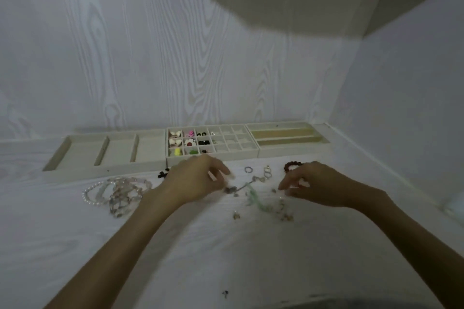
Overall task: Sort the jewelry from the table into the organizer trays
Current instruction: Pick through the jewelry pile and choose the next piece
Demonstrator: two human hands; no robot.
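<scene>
Three beige organizer trays line the wall: a three-bay tray (82,152), a small-grid tray (231,144) with colourful earrings in its left cells, and a long-slot tray (286,134). My left hand (193,178) hovers over the table just in front of the grid tray, fingers curled, thumb and forefinger near a small dark charm (229,190). My right hand (313,184) hovers to the right, fingers bent and apart, above small loose pieces (282,204). A green beaded strand (258,199) lies between the hands. The image is blurred, so any grip is unclear.
A pile of pearl and crystal bracelets (118,192) lies at the left. Rings (267,172), a thin hoop (248,169) and a dark red bead bracelet (291,165) sit near the trays. A small black bow (163,173) lies by my left wrist. Walls close off the back and right.
</scene>
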